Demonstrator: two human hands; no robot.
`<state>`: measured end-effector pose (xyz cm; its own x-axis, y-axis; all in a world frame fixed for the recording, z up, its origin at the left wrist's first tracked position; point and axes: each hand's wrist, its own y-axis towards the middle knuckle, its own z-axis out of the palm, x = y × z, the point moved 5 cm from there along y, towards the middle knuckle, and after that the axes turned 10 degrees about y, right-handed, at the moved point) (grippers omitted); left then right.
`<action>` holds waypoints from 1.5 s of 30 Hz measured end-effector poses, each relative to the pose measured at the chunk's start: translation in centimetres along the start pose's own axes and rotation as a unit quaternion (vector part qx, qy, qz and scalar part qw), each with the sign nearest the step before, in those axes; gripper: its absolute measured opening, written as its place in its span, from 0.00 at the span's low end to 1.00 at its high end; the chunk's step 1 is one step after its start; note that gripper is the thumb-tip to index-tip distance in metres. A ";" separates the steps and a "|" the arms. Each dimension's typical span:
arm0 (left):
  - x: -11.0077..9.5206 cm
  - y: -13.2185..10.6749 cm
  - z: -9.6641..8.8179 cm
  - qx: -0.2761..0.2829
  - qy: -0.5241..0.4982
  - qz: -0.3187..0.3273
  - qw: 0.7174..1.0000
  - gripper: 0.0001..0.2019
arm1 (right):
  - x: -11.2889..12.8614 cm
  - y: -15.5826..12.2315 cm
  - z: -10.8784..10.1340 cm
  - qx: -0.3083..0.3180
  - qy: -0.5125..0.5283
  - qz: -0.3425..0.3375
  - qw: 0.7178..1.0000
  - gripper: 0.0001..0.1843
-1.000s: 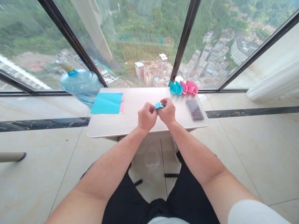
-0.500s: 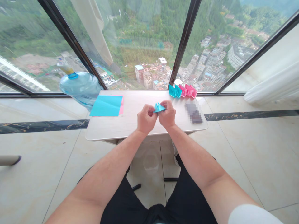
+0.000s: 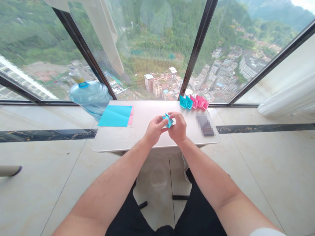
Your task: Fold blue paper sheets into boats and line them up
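My left hand (image 3: 154,129) and my right hand (image 3: 179,128) meet over the middle of a small white table (image 3: 123,141). Both pinch a small folded piece of blue paper (image 3: 168,120) between their fingertips, held just above the tabletop. A stack of flat sheets, blue paper on top (image 3: 115,115) and pink paper (image 3: 131,114) showing at its right edge, lies at the table's left. At the far edge stands a row of folded paper shapes, blue ones (image 3: 185,102) on the left and pink ones (image 3: 199,102) on the right.
A dark phone (image 3: 205,124) lies right of my hands. A large blue water jug (image 3: 90,96) lies on its side on the sill at the table's left. Tall windows with dark frames (image 3: 197,49) rise just behind. Pale tiled floor surrounds the table.
The folded blue paper has been turned between my fingers and now sits more upright. My head has tilted up a little, so the table sits lower in view.
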<state>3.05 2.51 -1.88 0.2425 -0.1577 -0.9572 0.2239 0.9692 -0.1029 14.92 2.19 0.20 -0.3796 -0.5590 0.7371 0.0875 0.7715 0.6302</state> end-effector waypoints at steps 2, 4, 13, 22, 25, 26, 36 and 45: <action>-0.1 0.1 -0.2 0.001 -0.010 -0.005 1.000 0.21 | 0.2 0.1 0.0 0.009 -0.006 -0.007 1.000 0.01; -0.5 0.4 -0.9 -0.005 -0.008 -0.003 1.000 0.18 | 0.2 0.4 0.1 0.041 0.026 0.006 0.999 0.05; -1.6 0.2 -3.3 0.137 0.055 -0.090 0.985 0.16 | -1.9 2.0 -0.3 0.184 0.295 0.249 0.904 0.14; -1.1 -0.4 -2.9 0.248 0.071 -0.125 0.958 0.13 | -0.5 1.3 0.2 0.311 0.319 0.264 0.855 0.14; -1.0 -0.5 -2.9 0.262 0.085 -0.128 0.953 0.14 | 0.0 1.0 0.5 0.347 0.319 0.264 0.842 0.15; -0.9 -0.5 -2.9 0.262 0.087 -0.131 0.952 0.14 | 0.1 1.0 0.5 0.355 0.320 0.264 0.838 0.15; -1.2 -0.6 -2.7 0.263 0.097 -0.130 0.951 0.16 | -0.2 0.5 1.0 0.370 0.353 0.280 0.812 0.15; -2.0 -0.7 -3.1 0.271 0.146 -0.103 0.946 0.19 | -1.1 -0.4 1.6 0.347 0.413 0.339 0.770 0.18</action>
<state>-0.56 2.71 -0.72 -0.1114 -0.1965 -0.9742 0.7089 0.6713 -0.2164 13.79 2.96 -1.25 0.2778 0.2631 0.9239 -0.6157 0.7870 -0.0390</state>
